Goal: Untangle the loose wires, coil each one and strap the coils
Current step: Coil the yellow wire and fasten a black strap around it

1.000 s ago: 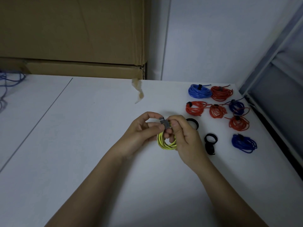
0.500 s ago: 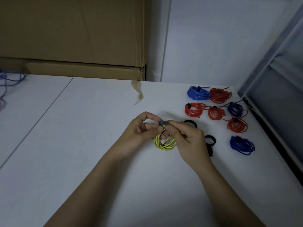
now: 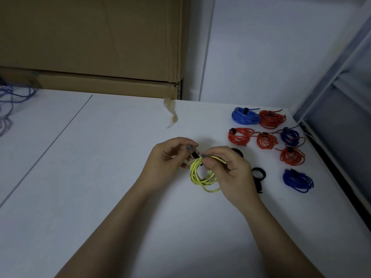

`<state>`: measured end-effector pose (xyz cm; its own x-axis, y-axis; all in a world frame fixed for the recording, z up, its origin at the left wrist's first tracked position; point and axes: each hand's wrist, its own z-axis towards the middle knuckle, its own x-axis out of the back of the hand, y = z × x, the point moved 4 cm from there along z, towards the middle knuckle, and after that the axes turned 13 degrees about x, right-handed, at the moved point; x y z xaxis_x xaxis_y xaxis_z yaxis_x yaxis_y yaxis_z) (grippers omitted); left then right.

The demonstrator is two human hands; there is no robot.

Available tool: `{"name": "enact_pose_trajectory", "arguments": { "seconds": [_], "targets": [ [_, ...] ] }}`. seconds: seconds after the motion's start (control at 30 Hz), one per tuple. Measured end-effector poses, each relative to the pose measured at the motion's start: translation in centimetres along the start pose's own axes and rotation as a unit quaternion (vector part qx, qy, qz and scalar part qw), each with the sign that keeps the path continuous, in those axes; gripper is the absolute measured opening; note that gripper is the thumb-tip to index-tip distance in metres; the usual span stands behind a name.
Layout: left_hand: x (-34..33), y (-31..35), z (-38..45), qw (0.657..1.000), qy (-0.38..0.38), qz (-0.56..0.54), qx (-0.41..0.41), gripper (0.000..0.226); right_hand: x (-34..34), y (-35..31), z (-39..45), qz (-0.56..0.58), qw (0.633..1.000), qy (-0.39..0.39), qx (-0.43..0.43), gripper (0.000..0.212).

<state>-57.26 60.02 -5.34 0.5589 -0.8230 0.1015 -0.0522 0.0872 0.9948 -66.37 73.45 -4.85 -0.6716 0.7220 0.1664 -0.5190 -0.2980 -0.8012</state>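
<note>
While both hands pinch its top, the yellow coil (image 3: 202,177) hangs between them.

A yellow coil (image 3: 202,175) hangs at frame centre, black strap (image 3: 194,154) at its top. Seven strapped red and blue coils (image 3: 269,137) lie right.

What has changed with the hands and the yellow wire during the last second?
The hands drew slightly apart, pulling the strap out, and the yellow coil loosened and hangs lower. Both hands hold on as before. The strapped coils lie as before.
</note>
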Motion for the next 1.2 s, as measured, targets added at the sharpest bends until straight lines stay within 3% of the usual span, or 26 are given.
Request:
{"name": "enact_pose_trajectory", "arguments": {
  "seconds": [0.17, 0.3, 0.47, 0.57, 0.67, 0.83, 0.93, 1.1, 1.2],
  "targets": [
    [-0.2, -0.1, 0.1, 0.993, 0.048, -0.089, 0.063, 0.018, -0.4, -0.3, 0.0, -0.047, 0.998, -0.018, 0.038, 0.021],
    [-0.3, 0.3, -0.1, 0.991, 0.059, -0.113, 0.041, 0.009, -0.3, -0.3, -0.1, -0.076, 0.996, -0.023, 0.05, 0.016],
    [-0.6, 0.9, -0.8, 0.995, 0.069, -0.072, -0.013, 0.005, -0.1, -0.1, -0.1, -0.069, 0.997, 0.005, 0.022, 0.021],
    [-0.7, 1.1, -1.2, 0.995, 0.082, 0.01, -0.057, 0.021, 0.1, 0.3, -0.2, -0.044, 0.999, 0.023, -0.007, 0.02],
    [-0.8, 1.3, -1.5, 0.992, 0.086, 0.039, -0.078, 0.027, 0.0, 0.1, -0.2, -0.055, 0.998, 0.009, 0.022, 0.016],
    [-0.7, 0.9, -1.3, 0.992, 0.112, -0.002, -0.051, 0.014, -0.3, -0.4, -0.1, -0.118, 0.987, -0.037, 0.102, 0.006],
    [-1.0, 1.3, -1.7, 0.988, 0.125, 0.036, -0.079, 0.021, -0.1, -0.3, -0.1, -0.099, 0.993, -0.008, 0.061, 0.012],
    [-1.2, 1.4, -1.6, 0.991, 0.077, 0.062, -0.094, 0.012, 0.5, 0.3, -0.2, -0.088, 0.995, 0.047, -0.001, 0.024],
    [-1.5, 1.6, -1.7, 0.99, 0.033, 0.07, -0.119, 0.019, 0.9, 0.3, -0.2, -0.098, 0.992, 0.073, -0.005, 0.036]
  ]
}}
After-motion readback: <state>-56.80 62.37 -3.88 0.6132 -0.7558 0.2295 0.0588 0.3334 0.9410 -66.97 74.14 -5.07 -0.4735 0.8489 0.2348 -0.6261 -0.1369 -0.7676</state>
